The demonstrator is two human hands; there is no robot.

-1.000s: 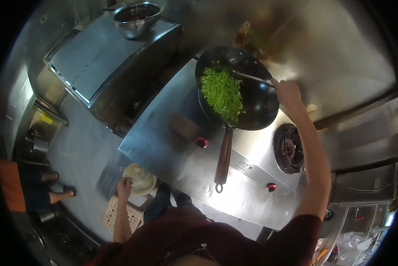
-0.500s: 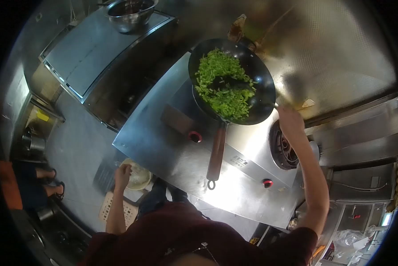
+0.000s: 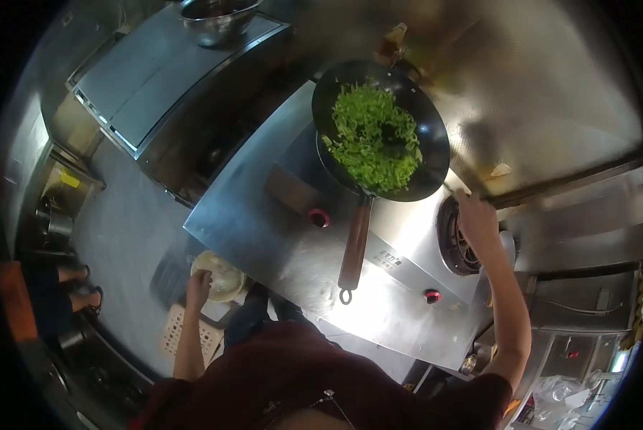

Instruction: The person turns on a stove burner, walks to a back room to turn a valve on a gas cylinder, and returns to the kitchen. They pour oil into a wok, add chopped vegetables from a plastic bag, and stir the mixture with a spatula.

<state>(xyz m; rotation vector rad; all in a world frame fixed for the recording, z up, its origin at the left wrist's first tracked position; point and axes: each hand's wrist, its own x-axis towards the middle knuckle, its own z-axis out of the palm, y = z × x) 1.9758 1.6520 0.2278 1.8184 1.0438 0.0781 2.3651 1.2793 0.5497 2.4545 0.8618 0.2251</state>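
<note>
1. The left hand (image 3: 198, 281) hangs low at 7 o'clock in the view, below the stove top's (image 3: 286, 265) edge. Its fingers rest on the rim of a pale bowl (image 3: 225, 281), which probably steadies it. I cannot tell whether they grip.
2. The wok's wooden handle (image 3: 355, 240) points to 6 o'clock, towards the person and within easy reach.
3. The wok (image 3: 430, 163) sits on the stove top at 12 o'clock, with chopped greens (image 3: 368, 140) spread across it.
4. The right hand (image 3: 477, 221) is at 4 o'clock from the wok, over the open burner (image 3: 459, 244). It is curled around a thin utensil (image 3: 448, 189) that angles into the pan.
5. A second ago the greens were heaped on the wok's left side, and the right hand was higher, at the rim's 2 o'clock. The left hand has stayed at the bowl.
</note>
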